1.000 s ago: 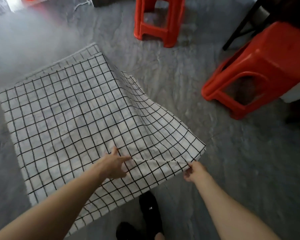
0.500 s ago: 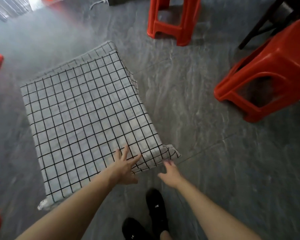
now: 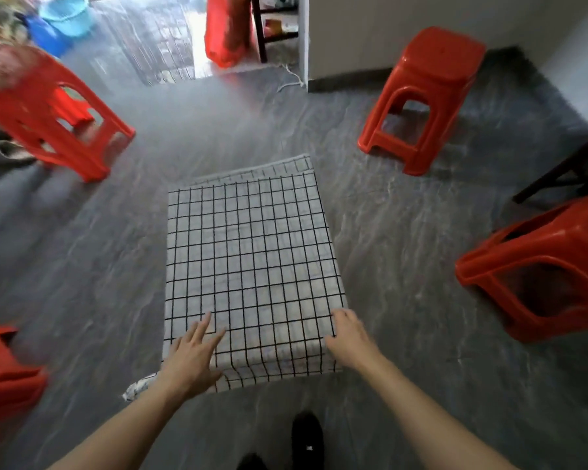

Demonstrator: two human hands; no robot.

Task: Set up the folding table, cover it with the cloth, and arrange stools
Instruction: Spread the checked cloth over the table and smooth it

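Note:
A white cloth with a black grid [image 3: 252, 252] covers the small folding table and hangs over its near and right edges; the table itself is hidden beneath. My left hand [image 3: 192, 356] lies flat on the cloth's near left corner with fingers spread. My right hand [image 3: 348, 335] rests at the near right corner, fingers bent over the edge. Red plastic stools stand around: one at the far right [image 3: 425, 96], one at the right [image 3: 540, 266], one at the far left [image 3: 48, 110] and one at the near left [image 3: 4, 378].
A dark chair leg [image 3: 564, 171] juts in at the right. A white wall corner [image 3: 304, 42] and a doorway with a red bag [image 3: 226, 32] lie ahead. Blue basins [image 3: 65, 15] sit at the far left. My black shoes [image 3: 308, 439] stand below the table's near edge.
The view swung up and straightened, so the table now lies square ahead. My right hand let go of the lifted cloth corner, and both hands moved onto the near corners.

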